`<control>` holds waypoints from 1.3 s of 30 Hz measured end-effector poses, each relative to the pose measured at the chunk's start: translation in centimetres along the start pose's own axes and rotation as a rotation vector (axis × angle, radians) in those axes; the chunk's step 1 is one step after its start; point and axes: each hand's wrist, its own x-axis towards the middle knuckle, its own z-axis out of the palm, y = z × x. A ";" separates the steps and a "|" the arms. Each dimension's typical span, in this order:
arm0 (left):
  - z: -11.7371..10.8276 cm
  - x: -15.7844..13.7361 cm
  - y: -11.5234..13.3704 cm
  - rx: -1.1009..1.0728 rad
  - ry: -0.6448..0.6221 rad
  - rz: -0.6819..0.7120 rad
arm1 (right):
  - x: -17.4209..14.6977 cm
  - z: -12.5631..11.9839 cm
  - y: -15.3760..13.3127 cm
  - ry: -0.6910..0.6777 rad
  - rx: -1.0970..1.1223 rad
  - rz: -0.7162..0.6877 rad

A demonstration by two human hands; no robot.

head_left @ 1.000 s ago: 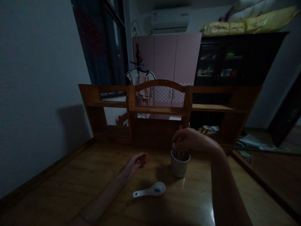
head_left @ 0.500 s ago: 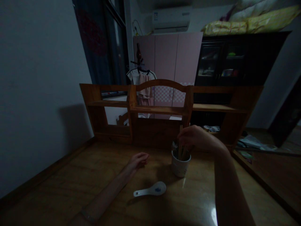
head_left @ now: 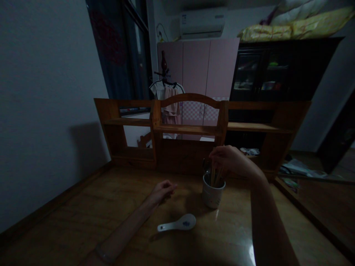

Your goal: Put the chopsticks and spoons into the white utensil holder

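Note:
A white cup (head_left: pixel 213 197) stands upright on the wooden table, holding wooden chopsticks (head_left: pixel 212 179) and some dark metal cutlery (head_left: pixel 205 168). Over its rim, my right hand (head_left: pixel 226 157) pinches the upper ends of chopsticks; the fingertips are dim, so how many it grips cannot be told. My left hand (head_left: pixel 163 190) hovers low over the table, left of the cup, its fingers curled together with nothing visible in them. A white soup spoon (head_left: pixel 179 223) with a blue pattern lies nearer to me, bowl to the right, touched by neither hand.
Behind the cup, a wooden shelf unit (head_left: pixel 188 129) runs along the table's far edge. A wall (head_left: pixel 50 129) borders the table (head_left: pixel 111 207) on the left. Farther back stand a pink wardrobe (head_left: pixel 195 70) and a dark cabinet (head_left: pixel 260 70).
My right hand has shifted slightly left and up above the cup. The cutlery in the cup has moved a little. My left hand has turned slightly; the spoon lies where it was.

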 end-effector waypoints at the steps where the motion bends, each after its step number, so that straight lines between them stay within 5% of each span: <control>1: 0.1 0.0 0.0 -0.014 0.001 -0.001 | 0.2 0.3 0.1 0.003 -0.020 0.005; 9: 0.3 0.3 0.4 -0.129 -0.016 -0.008 | 1.8 3.1 -0.3 -0.039 -0.270 -0.005; 18: 0.4 -0.1 0.6 -0.136 0.007 -0.062 | 1.8 3.3 0.0 -0.105 -0.302 -0.011; 34: 0.4 -0.3 0.9 -0.100 -0.021 -0.049 | 0.7 1.4 0.4 -0.410 0.079 -0.009; 39: 0.3 -0.2 0.7 -0.118 -0.027 -0.046 | 0.1 0.7 0.1 -0.333 -0.019 0.018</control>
